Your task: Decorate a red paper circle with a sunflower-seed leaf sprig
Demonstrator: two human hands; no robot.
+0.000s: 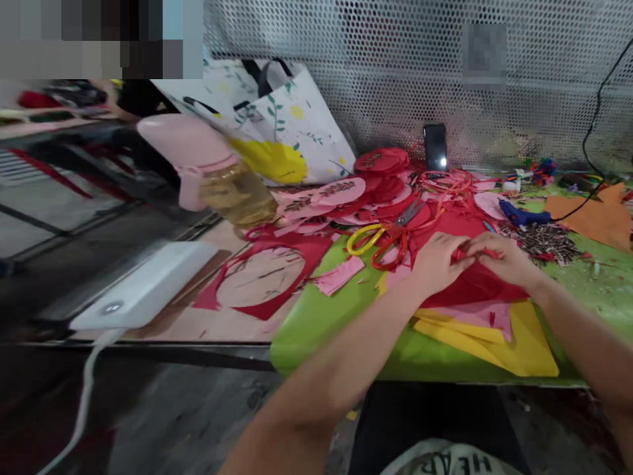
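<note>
Dark capital letters (pixel 465 464) are running across the pale clothing (pixel 440 448) at the bottom of the view, H and E reading clearest; their neighbours are being cut by the lower edge, full word not resolving. White box (pixel 153 284), at left: its dark oval mark (pixel 113 307) is bearing a pale sign, blurring beyond reading

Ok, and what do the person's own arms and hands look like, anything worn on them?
Both the left hand and right hand are bare, without gloves. The forearms are bare too: no sleeve, watch or bracelet shows. Rings are too small to tell. Below, a pale top with dark lettering shows.
</note>
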